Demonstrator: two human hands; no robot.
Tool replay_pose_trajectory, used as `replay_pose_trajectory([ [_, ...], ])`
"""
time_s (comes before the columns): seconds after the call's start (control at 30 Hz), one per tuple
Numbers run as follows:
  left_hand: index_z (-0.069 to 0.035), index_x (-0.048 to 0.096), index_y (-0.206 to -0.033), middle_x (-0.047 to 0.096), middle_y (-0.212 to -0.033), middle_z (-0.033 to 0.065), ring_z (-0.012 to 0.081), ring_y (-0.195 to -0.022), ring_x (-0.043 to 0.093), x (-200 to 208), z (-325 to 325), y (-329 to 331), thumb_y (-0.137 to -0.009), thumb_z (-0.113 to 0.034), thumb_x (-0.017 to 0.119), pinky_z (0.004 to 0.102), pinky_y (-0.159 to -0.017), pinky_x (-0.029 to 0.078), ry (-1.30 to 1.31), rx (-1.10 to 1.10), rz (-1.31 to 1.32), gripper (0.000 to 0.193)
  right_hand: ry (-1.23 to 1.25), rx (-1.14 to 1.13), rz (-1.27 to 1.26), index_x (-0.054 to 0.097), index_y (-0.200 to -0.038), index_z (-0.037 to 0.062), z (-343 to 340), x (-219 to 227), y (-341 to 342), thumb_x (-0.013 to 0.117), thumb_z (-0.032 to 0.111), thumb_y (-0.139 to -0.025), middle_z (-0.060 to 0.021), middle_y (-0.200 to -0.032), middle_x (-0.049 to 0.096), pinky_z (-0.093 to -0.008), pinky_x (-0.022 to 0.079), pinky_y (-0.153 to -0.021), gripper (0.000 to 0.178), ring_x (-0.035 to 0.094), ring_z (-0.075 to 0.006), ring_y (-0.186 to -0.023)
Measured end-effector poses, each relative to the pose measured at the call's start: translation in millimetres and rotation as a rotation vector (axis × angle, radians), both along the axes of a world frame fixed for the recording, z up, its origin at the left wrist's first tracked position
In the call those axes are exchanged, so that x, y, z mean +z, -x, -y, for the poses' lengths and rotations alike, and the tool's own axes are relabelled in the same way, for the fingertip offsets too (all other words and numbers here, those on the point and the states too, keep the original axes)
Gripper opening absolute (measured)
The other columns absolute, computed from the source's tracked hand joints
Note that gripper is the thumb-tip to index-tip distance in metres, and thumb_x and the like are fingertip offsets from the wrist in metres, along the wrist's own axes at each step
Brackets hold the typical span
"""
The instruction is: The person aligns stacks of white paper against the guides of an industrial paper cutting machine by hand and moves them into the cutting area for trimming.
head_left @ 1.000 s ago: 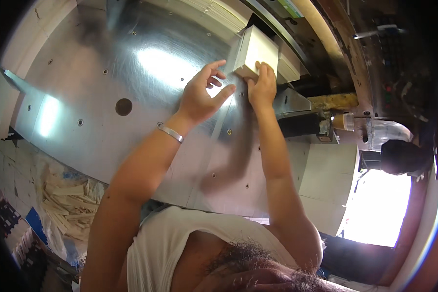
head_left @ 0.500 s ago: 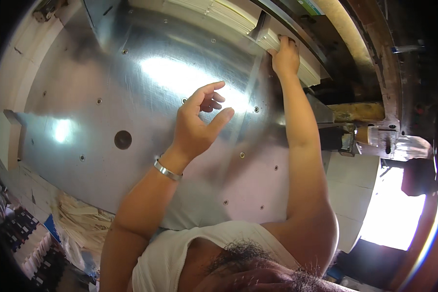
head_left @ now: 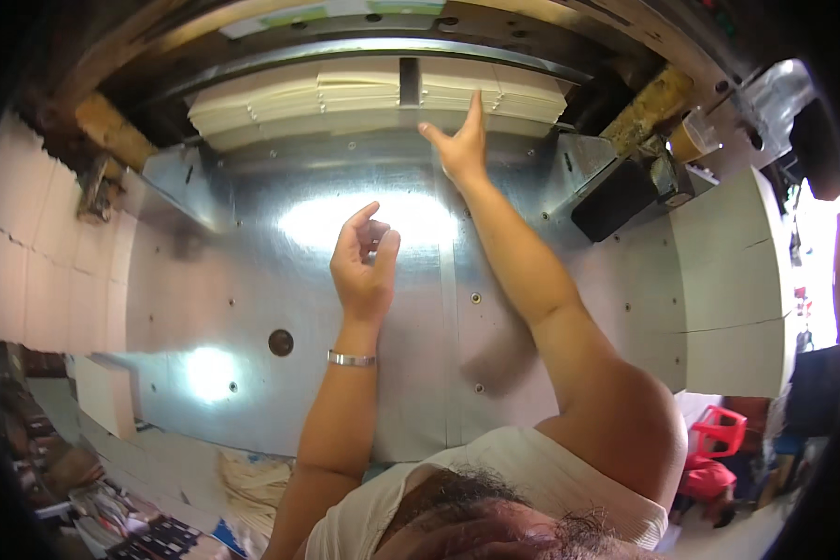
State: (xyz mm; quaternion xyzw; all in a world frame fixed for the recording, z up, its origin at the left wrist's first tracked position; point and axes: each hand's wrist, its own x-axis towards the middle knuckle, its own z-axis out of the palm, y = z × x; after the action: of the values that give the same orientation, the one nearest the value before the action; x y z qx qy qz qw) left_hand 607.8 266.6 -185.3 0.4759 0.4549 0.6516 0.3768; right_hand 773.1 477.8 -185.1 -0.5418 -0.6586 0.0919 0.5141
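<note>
My right hand [head_left: 461,147] reaches to the far side of the metal table with thumb and fingers spread. Its fingertip overlaps the front of the right-hand paper stacks [head_left: 532,93]; whether it touches them I cannot tell. To the left of a dark upright gap lie more cream paper stacks [head_left: 280,98], in a row under a metal bar. Over the middle of the table hovers my left hand [head_left: 364,271], a metal band on its wrist. Its fingers are loosely curled, the thumb stands apart, and nothing is in it.
The shiny metal table [head_left: 252,280] has small fittings and one dark round hole. Metal side guides [head_left: 182,191] flank it. Pale boards [head_left: 728,289] stand to the right, and a clear cup [head_left: 695,135] sits at the far right. A red plastic chair [head_left: 719,431] shows below.
My head view has turned, so the stacks now lie straight ahead. My right hand has come off the right-hand stack and spread its fingers. My left hand remains loosely curled over the table.
</note>
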Motion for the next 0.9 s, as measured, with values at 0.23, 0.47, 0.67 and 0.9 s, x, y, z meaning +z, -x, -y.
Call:
replay_pose_trajectory([
  [0.23, 0.001, 0.059, -0.139, 0.066, -0.117, 0.0093, 0.0144, -0.106, 0.063, 4.7, 3.8, 9.9, -0.103, -0.010, 0.063, 0.0300, -0.092, 0.054, 0.016, -0.036, -0.136, 0.038, 0.229, 0.281, -0.929, -0.002, -0.162, -0.0131, -49.8, -34.4, -2.4, 0.091, 0.039, -0.076, -0.0334, -0.172, -0.002, -0.0427, 0.006, -0.131, 0.137, -0.003, -0.0379, -0.163],
  [0.47, 0.004, 0.044, -0.155, 0.055, -0.150, 0.0218, 0.0325, -0.141, 0.053, 26.1, -123.1, -28.3, -0.108, -0.034, 0.059, 0.0447, -0.120, 0.039, 0.250, -0.234, -0.099, 0.062, 0.042, 0.398, -1.098, 0.030, -0.154, -0.0040, -67.4, -34.3, -2.8, 0.080, 0.024, -0.091, -0.0149, -0.148, 0.049, -0.0364, 0.028, -0.122, 0.085, 0.041, -0.0220, -0.142],
  [0.67, 0.007, 0.057, -0.144, 0.066, -0.132, 0.0135, 0.0204, -0.118, 0.061, 16.1, -246.6, -76.2, -0.103, -0.033, 0.067, 0.0356, -0.105, 0.045, 0.187, -0.071, -0.062, 0.058, 0.254, 0.450, -1.063, -0.021, -0.153, -0.0194, -50.9, -10.6, -19.5, 0.078, 0.055, -0.089, -0.0328, -0.170, -0.011, -0.0403, 0.006, -0.130, 0.140, -0.006, -0.0296, -0.160],
  [0.9, 0.009, 0.066, -0.130, 0.071, -0.118, 0.0124, 0.0198, -0.106, 0.061, 11.8, -288.8, -94.2, -0.099, -0.030, 0.066, 0.0369, -0.094, 0.049, 0.121, 0.066, 0.016, 0.050, 0.249, 0.392, -1.056, 0.018, -0.148, -0.0073, -55.2, -21.0, -6.4, 0.076, 0.046, -0.094, -0.0131, -0.118, 0.041, -0.0379, 0.034, -0.104, 0.095, 0.042, -0.0157, -0.108],
])
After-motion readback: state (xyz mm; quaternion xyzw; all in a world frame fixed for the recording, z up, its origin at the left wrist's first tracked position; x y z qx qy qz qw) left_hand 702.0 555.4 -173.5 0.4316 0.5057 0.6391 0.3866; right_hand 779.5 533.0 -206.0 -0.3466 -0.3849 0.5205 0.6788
